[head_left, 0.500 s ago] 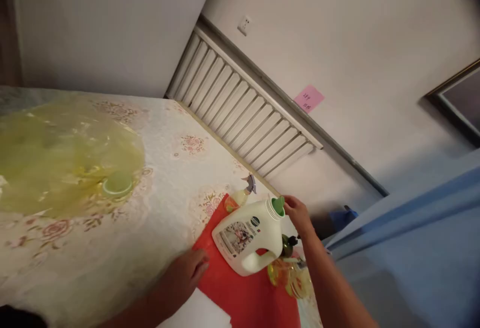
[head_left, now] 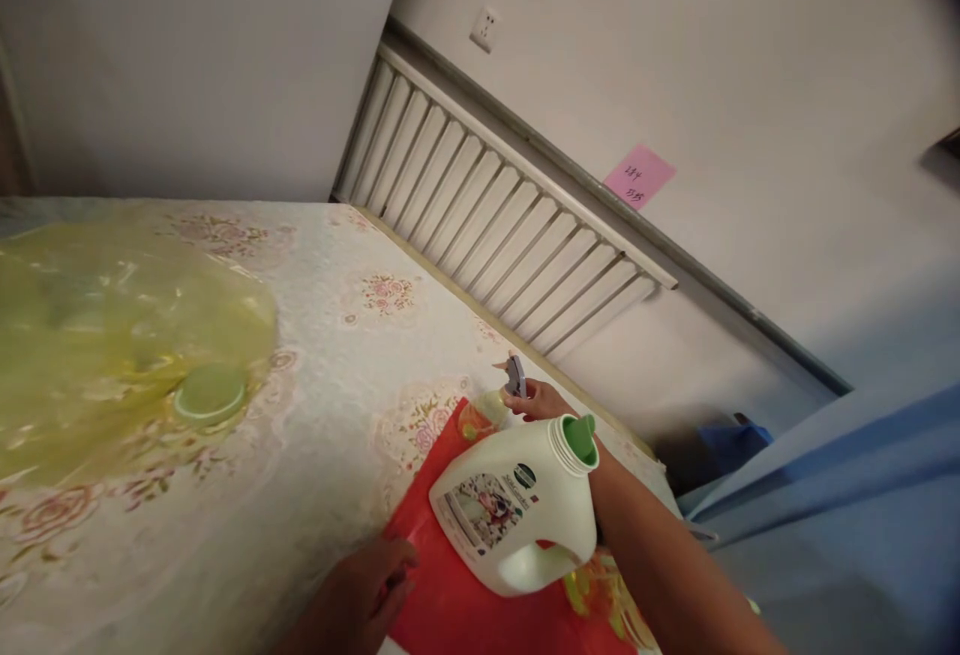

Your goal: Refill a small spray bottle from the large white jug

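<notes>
A small clear spray bottle [head_left: 484, 413] with a grey trigger head stands on the red sheet [head_left: 435, 545]. My right hand [head_left: 541, 399] closes around it just below the trigger. Right in front stands a large pale detergent jug [head_left: 517, 505] with a printed label, an uncapped neck and a green pour spout; its bulk hides part of my right forearm. Low in the view, my left hand [head_left: 375, 580] rests by the left edge of the red sheet, its fingers loosely bent and apart from the thumb, holding nothing.
A yellow plastic bag [head_left: 135, 325] and a light green round lid [head_left: 210, 395] lie at left on the flowered tablecloth [head_left: 322, 335]. Behind the jug are glassy yellow-orange containers [head_left: 607, 590], partly hidden. A radiator [head_left: 495, 205] runs along the table's far edge; a blue curtain [head_left: 840, 525] hangs right.
My right hand has left the jug's green spout, reached past the jug and taken hold of the spray bottle. My left hand stays by the red sheet. The view has shifted slightly.
</notes>
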`<state>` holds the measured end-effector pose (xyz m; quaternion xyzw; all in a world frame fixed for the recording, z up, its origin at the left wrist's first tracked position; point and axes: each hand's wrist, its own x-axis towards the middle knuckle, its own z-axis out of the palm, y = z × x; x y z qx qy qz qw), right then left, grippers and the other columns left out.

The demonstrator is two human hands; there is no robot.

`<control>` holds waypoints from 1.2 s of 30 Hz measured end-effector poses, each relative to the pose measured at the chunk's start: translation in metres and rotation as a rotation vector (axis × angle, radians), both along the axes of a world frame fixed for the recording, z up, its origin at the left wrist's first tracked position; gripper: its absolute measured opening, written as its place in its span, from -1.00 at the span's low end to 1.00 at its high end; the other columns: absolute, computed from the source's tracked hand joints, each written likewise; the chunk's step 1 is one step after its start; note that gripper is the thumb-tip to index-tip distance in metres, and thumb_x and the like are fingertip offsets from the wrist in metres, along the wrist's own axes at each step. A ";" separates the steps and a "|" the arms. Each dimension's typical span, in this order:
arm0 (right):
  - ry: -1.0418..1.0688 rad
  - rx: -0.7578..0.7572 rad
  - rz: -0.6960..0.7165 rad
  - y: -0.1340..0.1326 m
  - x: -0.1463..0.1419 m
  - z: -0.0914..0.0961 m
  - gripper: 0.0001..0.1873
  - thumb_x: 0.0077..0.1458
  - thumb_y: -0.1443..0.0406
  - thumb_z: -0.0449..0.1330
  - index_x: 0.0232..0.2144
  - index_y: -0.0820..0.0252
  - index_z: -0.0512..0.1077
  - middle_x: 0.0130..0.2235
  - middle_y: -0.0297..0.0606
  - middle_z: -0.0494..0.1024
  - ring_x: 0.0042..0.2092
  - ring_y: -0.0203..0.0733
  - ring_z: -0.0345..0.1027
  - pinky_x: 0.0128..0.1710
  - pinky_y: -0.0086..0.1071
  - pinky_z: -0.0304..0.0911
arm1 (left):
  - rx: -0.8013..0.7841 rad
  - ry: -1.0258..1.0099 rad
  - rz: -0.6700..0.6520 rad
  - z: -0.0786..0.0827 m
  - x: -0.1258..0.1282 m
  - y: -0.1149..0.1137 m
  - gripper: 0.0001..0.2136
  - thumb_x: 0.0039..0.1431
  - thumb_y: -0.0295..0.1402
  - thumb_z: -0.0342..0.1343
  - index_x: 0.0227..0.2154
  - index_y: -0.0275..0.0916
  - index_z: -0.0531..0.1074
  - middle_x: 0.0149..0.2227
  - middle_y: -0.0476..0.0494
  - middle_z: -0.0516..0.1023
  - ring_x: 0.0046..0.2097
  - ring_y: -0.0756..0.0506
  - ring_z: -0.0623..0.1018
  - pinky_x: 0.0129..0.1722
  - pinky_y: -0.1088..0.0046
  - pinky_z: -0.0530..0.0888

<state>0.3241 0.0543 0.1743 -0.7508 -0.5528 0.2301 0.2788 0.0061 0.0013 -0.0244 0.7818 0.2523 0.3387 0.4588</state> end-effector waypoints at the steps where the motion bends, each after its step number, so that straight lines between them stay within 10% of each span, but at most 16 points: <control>1: 0.007 -0.022 0.008 0.002 0.001 -0.002 -0.53 -0.18 -0.05 0.39 -0.35 0.19 0.58 -0.39 -0.25 0.58 -0.38 -0.13 0.44 -0.41 -0.34 0.32 | 0.005 -0.002 0.003 0.001 0.000 0.000 -0.83 0.21 -0.41 0.04 -0.20 -0.12 0.50 -0.37 -0.04 0.57 -0.37 -0.06 0.53 -0.33 0.49 0.46; 10: 0.008 0.125 -0.141 0.004 0.007 -0.021 -0.50 -0.20 -0.09 0.36 -0.41 0.21 0.53 -0.50 -0.29 0.54 -0.48 -0.20 0.39 -0.48 -0.35 0.31 | 0.044 -0.004 0.016 0.004 -0.003 -0.001 -0.81 0.19 -0.43 0.03 -0.19 -0.14 0.50 -0.35 -0.06 0.59 -0.35 -0.06 0.55 -0.30 0.47 0.48; 18: -0.069 0.374 -0.397 -0.032 0.030 0.047 -0.53 -0.20 -0.04 0.34 -0.41 0.24 0.50 -0.54 -0.30 0.52 -0.52 -0.21 0.43 -0.52 -0.37 0.38 | 0.027 -0.003 -0.027 0.013 -0.004 0.004 -0.81 0.21 -0.38 0.00 -0.21 -0.15 0.50 -0.30 -0.08 0.62 -0.31 -0.08 0.57 -0.27 0.45 0.49; 28: -0.294 0.533 -0.698 -0.159 0.020 0.133 -0.59 -0.20 0.01 0.33 -0.44 0.24 0.49 -0.62 -0.34 0.49 -0.57 -0.20 0.43 -0.55 -0.40 0.34 | 0.010 0.028 -0.077 0.026 -0.002 0.007 -0.77 0.24 -0.31 -0.07 -0.22 -0.20 0.48 -0.35 -0.08 0.59 -0.31 -0.08 0.55 -0.24 0.42 0.44; 36: -0.469 0.366 -0.825 -0.284 -0.066 0.132 -0.52 -0.16 -0.09 0.32 -0.40 0.21 0.54 -0.55 -0.22 0.58 -0.44 -0.04 0.50 -0.46 -0.33 0.34 | -0.018 0.044 -0.108 0.037 -0.006 0.006 -0.78 0.24 -0.35 -0.06 -0.18 -0.22 0.47 -0.37 -0.06 0.57 -0.33 -0.07 0.52 -0.27 0.43 0.41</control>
